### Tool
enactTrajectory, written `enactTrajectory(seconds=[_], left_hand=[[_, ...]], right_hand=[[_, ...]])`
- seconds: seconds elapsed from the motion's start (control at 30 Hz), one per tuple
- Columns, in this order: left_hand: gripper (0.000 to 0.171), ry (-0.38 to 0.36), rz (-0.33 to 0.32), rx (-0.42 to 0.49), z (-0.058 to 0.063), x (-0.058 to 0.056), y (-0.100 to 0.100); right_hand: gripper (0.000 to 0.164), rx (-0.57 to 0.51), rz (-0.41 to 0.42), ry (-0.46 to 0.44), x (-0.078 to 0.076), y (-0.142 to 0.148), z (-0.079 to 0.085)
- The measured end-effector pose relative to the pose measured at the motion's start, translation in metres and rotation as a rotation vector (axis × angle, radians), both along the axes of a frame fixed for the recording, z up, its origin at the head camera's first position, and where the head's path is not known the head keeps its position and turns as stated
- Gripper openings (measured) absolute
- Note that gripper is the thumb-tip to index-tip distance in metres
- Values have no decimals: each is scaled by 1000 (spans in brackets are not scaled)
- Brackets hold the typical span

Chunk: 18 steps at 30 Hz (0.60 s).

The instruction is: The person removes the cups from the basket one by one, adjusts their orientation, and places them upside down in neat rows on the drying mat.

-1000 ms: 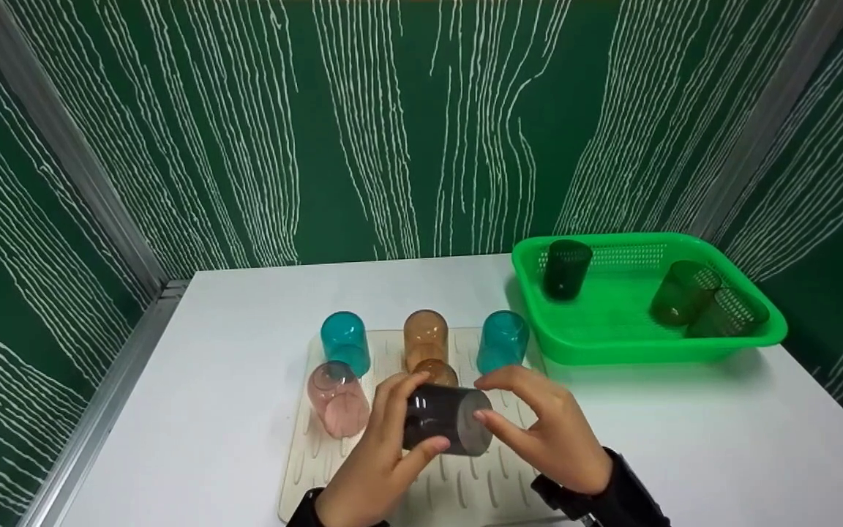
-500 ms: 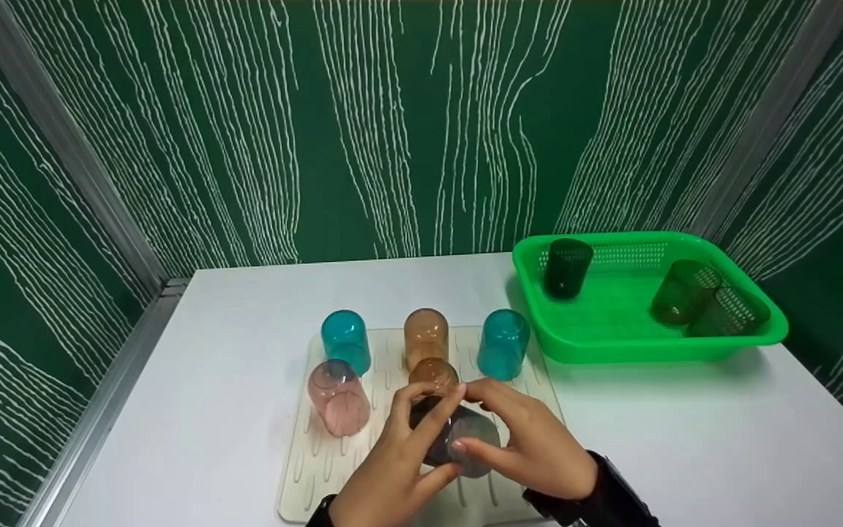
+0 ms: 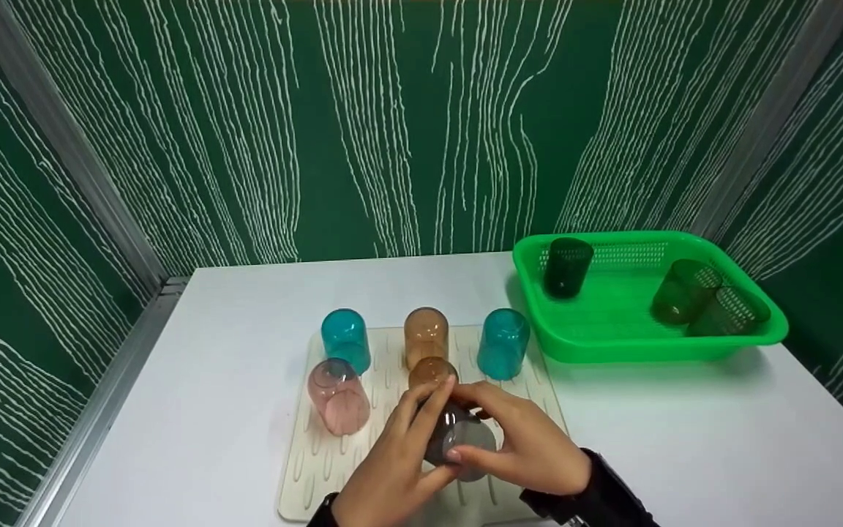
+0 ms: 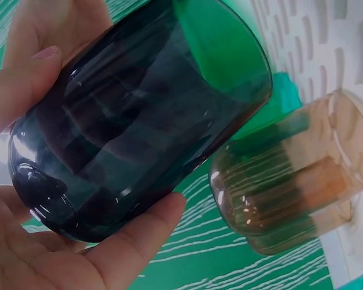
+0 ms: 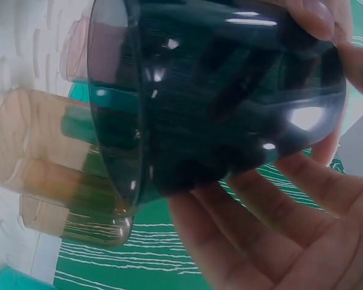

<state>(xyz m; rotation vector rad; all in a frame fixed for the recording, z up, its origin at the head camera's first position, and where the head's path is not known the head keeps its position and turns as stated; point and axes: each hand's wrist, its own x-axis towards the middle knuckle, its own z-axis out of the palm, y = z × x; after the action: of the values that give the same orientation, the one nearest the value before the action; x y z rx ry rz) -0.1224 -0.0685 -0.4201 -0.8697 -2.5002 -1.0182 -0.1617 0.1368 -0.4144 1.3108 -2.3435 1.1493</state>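
Head view, lower centre: left hand [image 3: 399, 457] and right hand [image 3: 535, 443] grip the dark cup [image 3: 474, 438]; five cups [image 3: 503, 348], apparently done, stand inverted on the mat [image 3: 301, 487]. Three cups [image 3: 566, 269] in the basket [image 3: 634, 351], right, appear outstanding.

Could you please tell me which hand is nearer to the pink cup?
The left. The left hand is just right of the pink cup and closer to the wearer; the right hand is farther right, across the dark cup.
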Motion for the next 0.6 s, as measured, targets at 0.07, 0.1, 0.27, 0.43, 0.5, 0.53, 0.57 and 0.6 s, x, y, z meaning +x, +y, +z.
enactTrajectory(seconds=[0.07,0.1,0.27,0.43,0.5,0.53,0.57,0.6], left_hand=[[87,29,-1,13,-1,0,1],[87,40,-2,18,-2,-1,2],[86,45,-12,31,-4,-2,3],[82,9,-22,12,-5,-4,4],[81,-12,-20,2,-7,-5,4],[81,-24,-18,-1,-7,-5,4],[80,-32,-16,-4,-8,-5,4],[80,-41,-14,-4,-9,-6,5]], right_hand=[[62,4,0,-4,0,0,-1],[63,8,-3,-7,0,0,-2],[63,19,-26,-36,0,1,-3],[59,-8,-35,-42,-2,2,-5],[58,-18,-37,-45,-3,3,-7],[57,-22,-36,-46,-4,3,-8],[57,-24,-37,-49,-5,4,-9],[57,-24,-39,-52,-5,4,-9]])
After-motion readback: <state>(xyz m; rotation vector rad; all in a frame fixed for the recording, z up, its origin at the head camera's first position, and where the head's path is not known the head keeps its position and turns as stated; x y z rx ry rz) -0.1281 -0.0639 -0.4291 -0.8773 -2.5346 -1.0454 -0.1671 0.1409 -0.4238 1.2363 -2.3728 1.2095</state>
